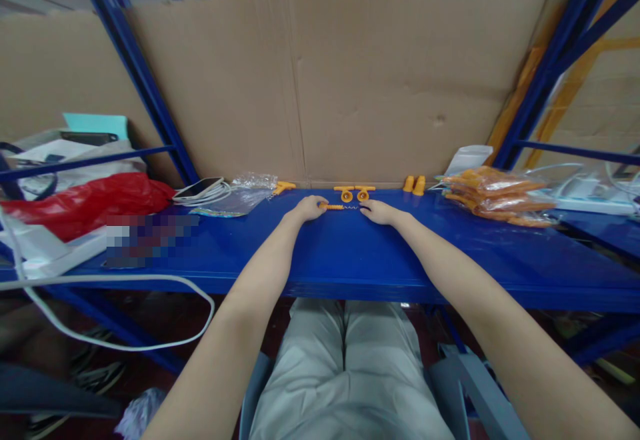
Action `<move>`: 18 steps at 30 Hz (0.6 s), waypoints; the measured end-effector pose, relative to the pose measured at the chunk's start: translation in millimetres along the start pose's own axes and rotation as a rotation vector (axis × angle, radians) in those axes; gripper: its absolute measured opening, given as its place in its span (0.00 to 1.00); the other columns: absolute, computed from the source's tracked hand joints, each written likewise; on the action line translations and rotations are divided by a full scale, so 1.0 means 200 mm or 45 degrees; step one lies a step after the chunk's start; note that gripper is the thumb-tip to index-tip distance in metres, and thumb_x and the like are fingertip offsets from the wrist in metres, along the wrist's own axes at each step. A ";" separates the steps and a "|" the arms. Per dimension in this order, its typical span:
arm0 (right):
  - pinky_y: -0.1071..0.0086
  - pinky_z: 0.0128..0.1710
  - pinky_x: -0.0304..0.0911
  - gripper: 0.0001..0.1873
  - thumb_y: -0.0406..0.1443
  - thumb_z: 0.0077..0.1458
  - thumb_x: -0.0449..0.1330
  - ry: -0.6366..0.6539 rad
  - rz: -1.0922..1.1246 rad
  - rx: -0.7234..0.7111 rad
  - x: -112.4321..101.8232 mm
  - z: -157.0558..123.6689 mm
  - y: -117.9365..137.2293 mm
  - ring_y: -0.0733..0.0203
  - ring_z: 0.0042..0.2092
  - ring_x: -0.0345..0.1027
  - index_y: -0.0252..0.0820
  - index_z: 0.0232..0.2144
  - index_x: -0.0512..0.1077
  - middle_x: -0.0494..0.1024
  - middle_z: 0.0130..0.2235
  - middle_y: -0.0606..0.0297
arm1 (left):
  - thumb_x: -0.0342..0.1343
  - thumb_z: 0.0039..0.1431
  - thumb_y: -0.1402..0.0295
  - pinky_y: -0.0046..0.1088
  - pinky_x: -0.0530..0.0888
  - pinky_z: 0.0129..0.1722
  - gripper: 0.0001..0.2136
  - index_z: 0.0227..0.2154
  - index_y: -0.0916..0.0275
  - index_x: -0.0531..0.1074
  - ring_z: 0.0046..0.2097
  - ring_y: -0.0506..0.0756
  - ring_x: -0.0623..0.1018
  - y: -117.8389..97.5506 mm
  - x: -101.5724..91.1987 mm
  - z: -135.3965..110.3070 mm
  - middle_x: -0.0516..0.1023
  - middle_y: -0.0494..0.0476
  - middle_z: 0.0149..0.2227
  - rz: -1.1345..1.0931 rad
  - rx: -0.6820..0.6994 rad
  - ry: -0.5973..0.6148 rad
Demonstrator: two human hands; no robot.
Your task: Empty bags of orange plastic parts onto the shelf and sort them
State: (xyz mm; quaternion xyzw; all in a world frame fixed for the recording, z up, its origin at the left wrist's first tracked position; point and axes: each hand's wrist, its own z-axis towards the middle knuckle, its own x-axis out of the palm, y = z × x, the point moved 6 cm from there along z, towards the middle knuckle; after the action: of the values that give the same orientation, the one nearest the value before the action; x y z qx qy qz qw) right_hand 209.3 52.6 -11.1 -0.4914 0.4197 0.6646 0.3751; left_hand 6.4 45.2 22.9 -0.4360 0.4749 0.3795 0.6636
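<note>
An orange ribbed rod (334, 207) lies level just above the blue tabletop, its left end between the fingers of my left hand (310, 208), which is closed. In line with it, a thin wavy metal spiral (351, 208) reaches to the fingertips of my right hand (379, 213), closed at its right end. Whether rod and spiral are joined cannot be made out. Just behind them sit two orange T-shaped pieces with round openings, a left one (346, 195) and a right one (364, 195).
Two orange cone-shaped pieces (419, 186) stand at the cardboard wall (380, 93). Orange parts in clear bags (495, 195) pile at right. At left are another orange piece (284, 187), a clear plastic bag (240, 201), a phone (203, 187) with white cable, and a red bag (110, 203).
</note>
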 end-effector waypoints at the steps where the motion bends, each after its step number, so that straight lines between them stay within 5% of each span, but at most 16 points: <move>1: 0.59 0.62 0.55 0.25 0.41 0.65 0.48 0.001 -0.001 0.003 0.00 0.00 0.00 0.51 0.62 0.61 0.40 0.60 0.67 0.68 0.61 0.54 | 0.53 0.60 0.66 0.27 0.71 0.51 0.18 0.53 0.60 0.74 0.49 0.57 0.78 -0.01 0.00 -0.01 0.80 0.58 0.48 -0.016 -0.001 0.020; 12: 0.67 0.53 0.63 0.18 0.36 0.62 0.51 -0.076 -0.095 0.006 -0.13 -0.08 0.08 0.53 0.54 0.71 0.41 0.47 0.77 0.78 0.51 0.57 | 0.53 0.57 0.69 0.24 0.72 0.45 0.19 0.52 0.63 0.74 0.44 0.55 0.80 -0.04 -0.01 -0.03 0.82 0.59 0.43 -0.040 -0.015 0.081; 18: 0.64 0.49 0.65 0.21 0.36 0.62 0.46 -0.466 -0.050 0.409 -0.36 -0.20 -0.08 0.50 0.49 0.73 0.39 0.45 0.78 0.81 0.44 0.53 | 0.53 0.56 0.70 0.24 0.72 0.41 0.18 0.50 0.62 0.75 0.41 0.55 0.80 -0.05 -0.01 -0.03 0.83 0.57 0.40 -0.014 -0.017 0.078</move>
State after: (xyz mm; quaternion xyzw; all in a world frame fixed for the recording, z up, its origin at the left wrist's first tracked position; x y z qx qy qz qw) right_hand 253.5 15.2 49.5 -0.3049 0.4352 0.6600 0.5311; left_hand 11.9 35.5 26.3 -0.4543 0.4900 0.3656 0.6480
